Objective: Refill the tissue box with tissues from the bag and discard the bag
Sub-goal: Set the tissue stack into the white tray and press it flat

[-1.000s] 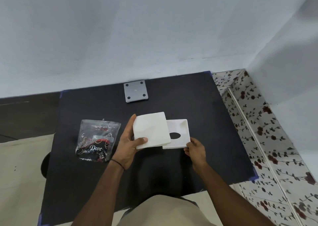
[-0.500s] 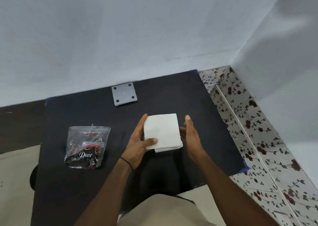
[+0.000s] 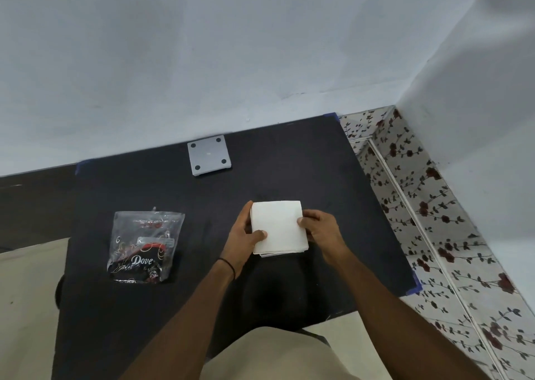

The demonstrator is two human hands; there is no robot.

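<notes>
A square stack of white tissues (image 3: 278, 226) lies at the middle of the black table (image 3: 289, 162), on top of the white tissue box part, of which only a thin edge (image 3: 282, 253) shows under the stack's near side. My left hand (image 3: 246, 235) grips the stack's left side with the thumb on top. My right hand (image 3: 320, 229) holds the right side, fingertips on the edge. The clear plastic bag (image 3: 144, 243) printed "Dove" lies flat to the left, apart from both hands.
A grey square plate with four black feet (image 3: 208, 155) lies near the wall at the table's far edge. Flower-patterned floor tiles (image 3: 434, 220) run along the right of the table. Walls close the back and right.
The tissue stack moved right, onto the white part with the oval hole, which is now covered. My right hand came from the part's near corner to the stack's right side.
</notes>
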